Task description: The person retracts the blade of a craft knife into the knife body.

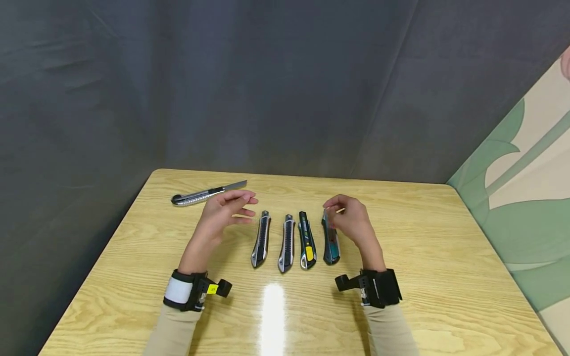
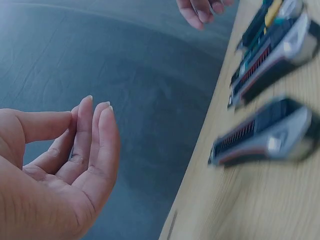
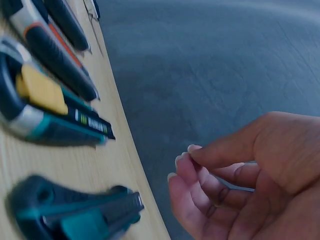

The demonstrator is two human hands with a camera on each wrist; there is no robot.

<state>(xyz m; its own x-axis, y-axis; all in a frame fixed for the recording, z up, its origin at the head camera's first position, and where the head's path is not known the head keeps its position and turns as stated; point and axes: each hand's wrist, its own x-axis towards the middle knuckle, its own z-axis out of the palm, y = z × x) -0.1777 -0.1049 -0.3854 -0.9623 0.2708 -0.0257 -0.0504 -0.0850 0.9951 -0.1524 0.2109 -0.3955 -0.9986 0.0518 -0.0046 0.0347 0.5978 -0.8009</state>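
Note:
Over the table's left part, my left hand hovers with its fingers loosely bent and nothing in them. Behind it lies a silver snap-off knife with its blade out. Four things of one kind stand in a row: two grey-and-black utility knives on the left, a black-and-yellow one, then a teal-and-black one. My right hand is above the teal knife and hides part of it from the head view. In the right wrist view its thumb meets the fingertips, with nothing held.
The wooden table has a dark curtain along its back edge. A leaf-patterned panel stands at the right. Both wrists wear strapped cameras.

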